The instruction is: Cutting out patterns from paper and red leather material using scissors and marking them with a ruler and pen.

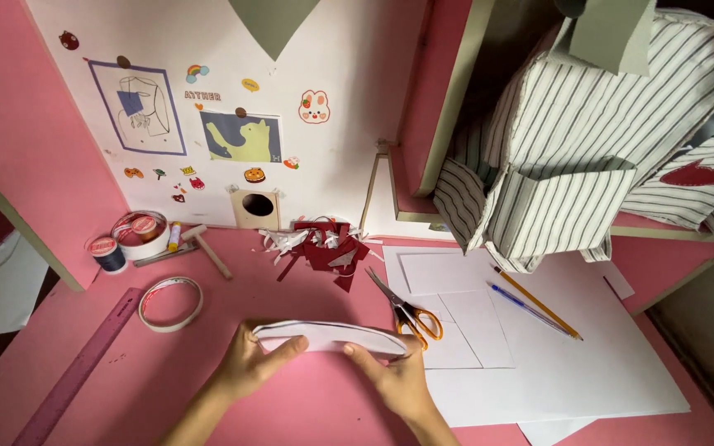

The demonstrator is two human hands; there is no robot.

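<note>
A curved white paper piece (328,337) is being held low in the centre of the frame, just above the pink table (208,372). It is being pinched at its left end by the left hand (249,363), thumb on top, fingers curled under. Its right end is being gripped by the right hand (398,381), fingers closed on the paper. Orange-handled scissors (406,310) are lying just beside the right hand, on white sheets (555,363). A tape ring (171,303) is seen left of the hands, a purple ruler (84,363) at lower left, red paper scraps (324,246) above centre.
</note>
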